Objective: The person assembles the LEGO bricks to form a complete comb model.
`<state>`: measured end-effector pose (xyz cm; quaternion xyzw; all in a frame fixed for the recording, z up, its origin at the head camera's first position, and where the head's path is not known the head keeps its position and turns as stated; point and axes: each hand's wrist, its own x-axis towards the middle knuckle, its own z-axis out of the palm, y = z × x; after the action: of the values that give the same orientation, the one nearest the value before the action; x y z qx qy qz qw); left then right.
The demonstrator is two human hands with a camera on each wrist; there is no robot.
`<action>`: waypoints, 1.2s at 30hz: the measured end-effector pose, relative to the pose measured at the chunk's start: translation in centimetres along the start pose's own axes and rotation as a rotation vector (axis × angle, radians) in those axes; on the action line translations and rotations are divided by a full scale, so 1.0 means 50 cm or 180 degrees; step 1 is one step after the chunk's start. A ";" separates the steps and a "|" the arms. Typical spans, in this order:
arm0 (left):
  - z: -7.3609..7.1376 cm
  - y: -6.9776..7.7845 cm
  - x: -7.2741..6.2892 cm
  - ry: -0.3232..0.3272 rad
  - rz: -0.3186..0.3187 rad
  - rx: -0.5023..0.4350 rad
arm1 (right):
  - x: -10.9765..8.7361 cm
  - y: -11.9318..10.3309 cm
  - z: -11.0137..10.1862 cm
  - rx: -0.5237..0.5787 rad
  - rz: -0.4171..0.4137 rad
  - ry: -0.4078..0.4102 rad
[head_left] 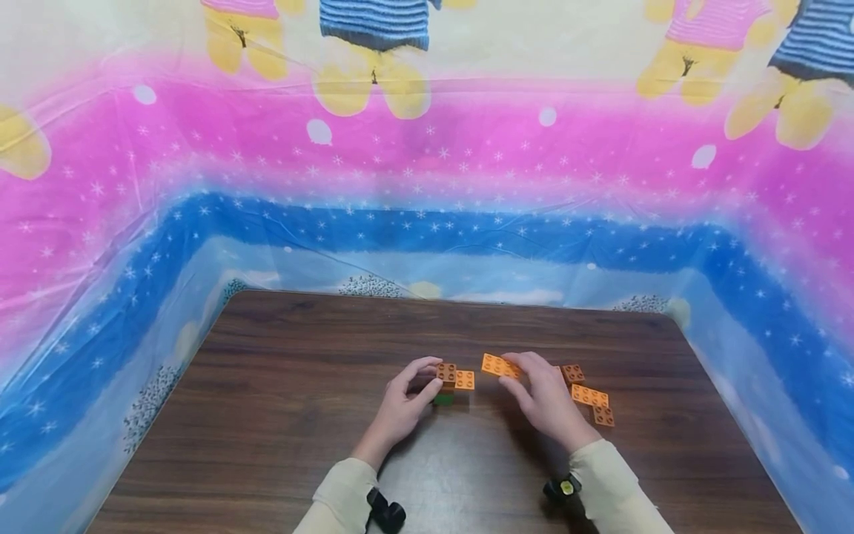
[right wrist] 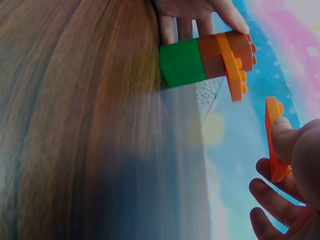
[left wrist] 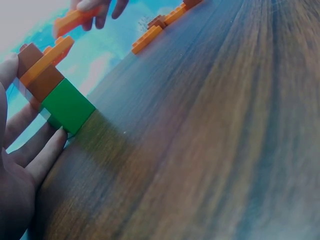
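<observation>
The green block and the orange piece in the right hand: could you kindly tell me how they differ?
The green block is thick, whereas the orange piece is thin. The green block stands on the table at the bottom of the stack; the orange piece is held raised in the right hand. Both are single-coloured building bricks.

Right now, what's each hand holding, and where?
Left hand: brick stack, at its top brown brick. Right hand: flat orange brick, near its right end.
</observation>
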<state>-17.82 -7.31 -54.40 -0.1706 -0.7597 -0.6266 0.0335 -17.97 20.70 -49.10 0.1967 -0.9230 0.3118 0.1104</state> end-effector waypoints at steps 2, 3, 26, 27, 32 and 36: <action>0.001 0.000 0.000 0.0018 0.0008 0.0010 | 0.004 -0.007 0.002 0.0013 -0.0053 0.0004; 0.001 0.000 0.000 0.0030 0.0014 0.0010 | 0.005 -0.010 0.003 0.0017 -0.0087 0.0009; 0.002 -0.002 0.001 0.0076 0.0014 -0.0069 | 0.031 -0.062 0.034 0.0168 -0.0401 -0.0174; 0.002 -0.001 0.000 0.0070 0.0010 -0.0080 | 0.032 -0.063 0.035 0.0174 -0.0413 -0.0181; 0.001 0.002 -0.001 0.0036 -0.0017 -0.0088 | 0.038 -0.072 0.043 0.0198 -0.0411 -0.0212; 0.001 0.002 -0.001 0.0032 -0.0016 -0.0086 | 0.041 -0.077 0.049 0.0182 -0.0418 -0.0242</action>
<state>-17.75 -7.25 -54.32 -0.1660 -0.7514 -0.6377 0.0334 -18.37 15.78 -48.28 0.2716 -0.9023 0.3224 0.0899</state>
